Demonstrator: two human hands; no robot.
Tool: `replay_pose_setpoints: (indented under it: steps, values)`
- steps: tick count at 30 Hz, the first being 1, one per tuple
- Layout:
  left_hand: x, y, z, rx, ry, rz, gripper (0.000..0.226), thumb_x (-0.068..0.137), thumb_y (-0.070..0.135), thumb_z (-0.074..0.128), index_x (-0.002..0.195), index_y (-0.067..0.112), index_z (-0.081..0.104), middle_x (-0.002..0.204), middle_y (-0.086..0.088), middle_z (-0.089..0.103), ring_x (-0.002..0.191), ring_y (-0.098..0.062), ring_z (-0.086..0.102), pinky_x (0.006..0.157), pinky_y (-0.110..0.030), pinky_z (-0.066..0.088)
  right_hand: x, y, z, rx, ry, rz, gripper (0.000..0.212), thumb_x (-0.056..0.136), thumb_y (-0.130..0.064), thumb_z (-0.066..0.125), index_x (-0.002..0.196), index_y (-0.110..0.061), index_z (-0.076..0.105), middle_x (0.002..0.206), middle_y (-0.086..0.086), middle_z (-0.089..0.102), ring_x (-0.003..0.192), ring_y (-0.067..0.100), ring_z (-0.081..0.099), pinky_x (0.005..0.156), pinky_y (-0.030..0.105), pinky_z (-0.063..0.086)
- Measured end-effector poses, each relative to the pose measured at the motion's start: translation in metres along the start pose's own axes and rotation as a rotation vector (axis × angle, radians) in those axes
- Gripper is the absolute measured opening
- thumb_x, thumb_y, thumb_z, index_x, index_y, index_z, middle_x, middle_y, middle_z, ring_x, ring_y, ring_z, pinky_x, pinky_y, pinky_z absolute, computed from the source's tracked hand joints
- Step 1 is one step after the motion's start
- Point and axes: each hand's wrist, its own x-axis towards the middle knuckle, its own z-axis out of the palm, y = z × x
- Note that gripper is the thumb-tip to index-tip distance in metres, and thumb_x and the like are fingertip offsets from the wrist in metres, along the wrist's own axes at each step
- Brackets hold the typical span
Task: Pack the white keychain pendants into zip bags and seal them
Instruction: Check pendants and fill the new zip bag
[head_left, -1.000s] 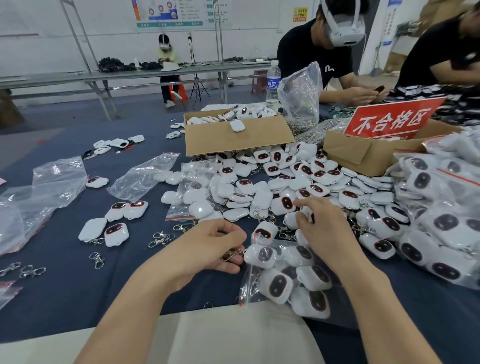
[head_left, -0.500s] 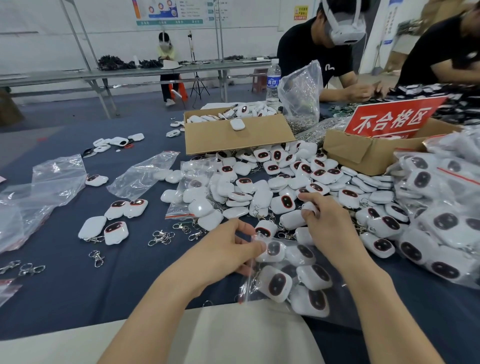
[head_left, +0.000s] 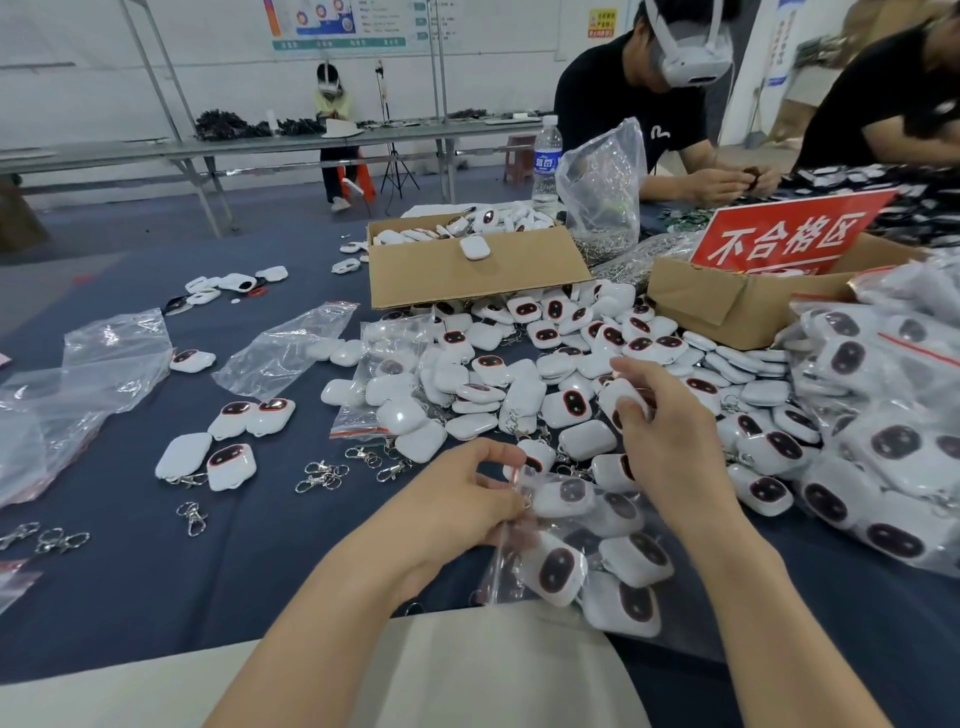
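Several white pendants (head_left: 556, 574) lie inside the zip bag (head_left: 500, 569) on the bench (head_left: 208, 571); the left hand (head_left: 457, 512) pinches its mouth with curled fingers (head_left: 493, 460) to hold it open. The right hand (head_left: 670, 452) grips one more pendant (head_left: 621, 397) just above the loose pile (head_left: 519, 384), likely bound for that opening.

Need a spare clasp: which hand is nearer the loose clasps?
Left. The left hand pinches the bag just right of the clasps; the right hand holds a pendant farther right.
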Motion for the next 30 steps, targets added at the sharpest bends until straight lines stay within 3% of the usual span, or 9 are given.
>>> replay_pose_setpoints:
  steps: [3,8,14,18,21,24,27,30]
  values:
    - [-0.001,0.002,0.000,-0.063,-0.015,-0.019,0.030,0.095,-0.003,0.062,0.122,0.011,0.060,0.094,-0.018,0.073,0.073,-0.024,0.072,0.073,-0.032,0.064,0.000,0.001,0.001,-0.002,-0.017,-0.019,0.046,0.102,-0.006,0.048,0.139,-0.032,0.055,0.135,-0.015,0.055,0.121,-0.004,0.044,0.086,0.000,0.028]
    - [0.000,0.003,-0.007,0.021,-0.051,0.003,0.024,0.098,0.007,0.059,0.119,0.015,0.067,0.105,-0.014,0.077,0.082,-0.015,0.069,0.075,-0.026,0.060,0.002,0.002,0.003,0.061,-0.013,-0.004,0.045,0.101,-0.009,0.051,0.135,-0.039,0.056,0.126,-0.019,0.057,0.114,-0.002,0.051,0.080,0.000,0.032]
    - [0.006,0.000,-0.017,-0.036,0.095,0.077,0.026,0.102,0.000,0.044,0.116,0.009,0.064,0.103,-0.018,0.073,0.072,-0.016,0.071,0.067,-0.027,0.062,0.003,-0.004,0.004,0.196,-0.046,-0.018,0.044,0.099,-0.009,0.056,0.122,-0.046,0.061,0.115,-0.024,0.063,0.107,-0.005,0.061,0.084,0.014,0.048]
    - [0.010,-0.001,-0.017,-0.100,0.257,0.239,0.024,0.104,0.003,0.045,0.111,0.011,0.066,0.088,-0.007,0.070,0.061,-0.009,0.065,0.057,-0.021,0.057,0.004,-0.010,-0.001,0.387,-0.096,0.004,0.044,0.096,-0.009,0.065,0.114,-0.049,0.062,0.108,-0.016,0.071,0.091,-0.003,0.067,0.071,0.007,0.050]
    - [0.011,-0.001,-0.014,-0.118,0.302,0.373,0.023,0.104,0.007,0.048,0.107,0.018,0.068,0.085,-0.001,0.071,0.064,-0.008,0.064,0.056,-0.020,0.055,0.003,-0.013,-0.004,0.494,-0.171,0.017,0.041,0.091,-0.017,0.072,0.114,-0.050,0.064,0.105,-0.017,0.074,0.092,-0.001,0.069,0.077,0.014,0.051]
    - [0.010,-0.001,-0.009,-0.137,0.286,0.454,0.015,0.102,0.019,0.057,0.111,0.026,0.068,0.091,0.001,0.072,0.071,-0.009,0.066,0.059,-0.021,0.055,0.001,-0.016,-0.004,0.565,-0.301,-0.020,0.043,0.080,-0.029,0.076,0.119,-0.045,0.067,0.109,-0.007,0.076,0.092,0.003,0.070,0.081,0.018,0.051]
    - [0.008,-0.005,-0.002,-0.075,0.175,0.533,0.017,0.098,0.036,0.064,0.114,0.035,0.067,0.090,0.005,0.068,0.073,-0.011,0.065,0.062,-0.024,0.055,-0.002,-0.016,-0.002,0.642,-0.415,-0.055,0.047,0.075,-0.033,0.079,0.121,-0.040,0.069,0.112,0.004,0.076,0.107,0.017,0.071,0.101,0.033,0.051]
    - [0.008,-0.012,0.007,0.052,0.113,0.560,0.020,0.095,0.046,0.065,0.115,0.045,0.062,0.086,-0.006,0.064,0.069,-0.017,0.060,0.061,-0.026,0.054,-0.005,-0.021,0.003,0.699,-0.490,-0.049,0.052,0.071,-0.034,0.081,0.122,-0.033,0.070,0.113,0.007,0.076,0.111,0.021,0.071,0.099,0.030,0.054]
